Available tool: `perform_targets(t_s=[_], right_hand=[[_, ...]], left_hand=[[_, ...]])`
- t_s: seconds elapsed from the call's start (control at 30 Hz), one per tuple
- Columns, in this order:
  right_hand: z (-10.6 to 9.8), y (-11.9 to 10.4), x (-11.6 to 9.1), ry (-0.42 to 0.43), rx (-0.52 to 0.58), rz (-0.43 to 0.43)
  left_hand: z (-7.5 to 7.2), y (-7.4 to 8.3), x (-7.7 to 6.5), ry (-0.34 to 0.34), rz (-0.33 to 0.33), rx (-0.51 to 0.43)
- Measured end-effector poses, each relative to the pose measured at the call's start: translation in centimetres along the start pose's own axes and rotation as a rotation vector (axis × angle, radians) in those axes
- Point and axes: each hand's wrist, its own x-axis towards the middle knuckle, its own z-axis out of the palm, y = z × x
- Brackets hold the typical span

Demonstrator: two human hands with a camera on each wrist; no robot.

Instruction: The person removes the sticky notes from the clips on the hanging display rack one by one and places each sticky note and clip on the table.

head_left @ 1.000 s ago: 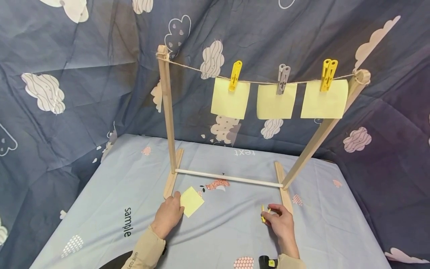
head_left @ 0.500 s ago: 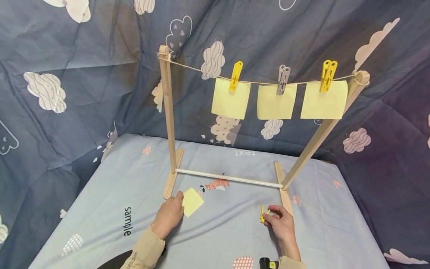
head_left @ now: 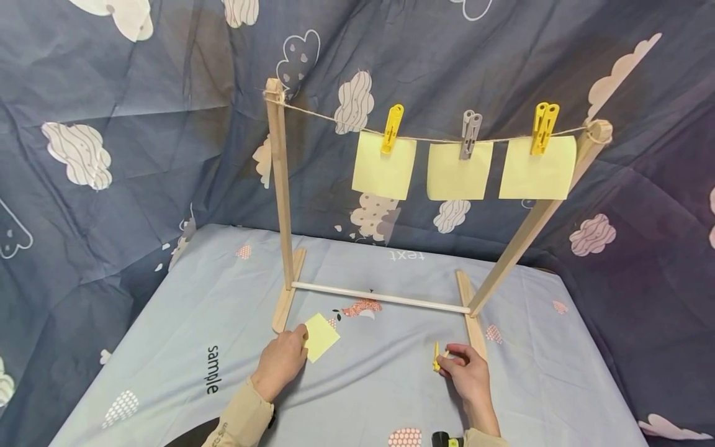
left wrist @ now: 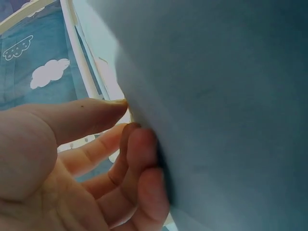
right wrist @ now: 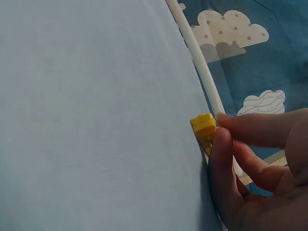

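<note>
A square yellow sticky note [head_left: 321, 338] lies on the cloth-covered table, left of the middle. At its left edge is my left hand [head_left: 281, 360], thumb and forefinger closing on the paper; the left wrist view shows the thumb tip close to the curled fingers at a thin yellowish edge. My right hand [head_left: 467, 374] pinches a yellow clothespin [head_left: 436, 357] low over the table's right half. In the right wrist view, one yellow end of that clothespin [right wrist: 203, 126] sticks out past the thumb and forefinger, close to the cloth.
A wooden frame [head_left: 282, 192] stands behind both hands, joined below by a white rod [head_left: 380, 297]. Along its string [head_left: 318, 113] hang three yellow notes, held by a yellow clothespin [head_left: 392, 129], a grey clothespin [head_left: 470, 135] and another yellow clothespin [head_left: 544, 129]. Dark patterned fabric hangs behind.
The left thumb and forefinger have shifted slightly right at the note's edge. The right hand keeps its pinch on the clothespin almost in place. The head view has tilted a little.
</note>
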Motion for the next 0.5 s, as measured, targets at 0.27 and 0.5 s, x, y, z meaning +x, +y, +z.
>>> perform_targets(t_s=[0.27,0.5], right_hand=[[-0.9,-0.5,0.2,0.053,0.001,-0.011],[-2.7,-1.3,1.0,0.079,0.034,-0.213]], left_hand=[[-1.5,-0.3,-0.1,-0.116,0.056,-0.119],[-5.0,-0.1,0.9,-0.22,0.116,-0.421]])
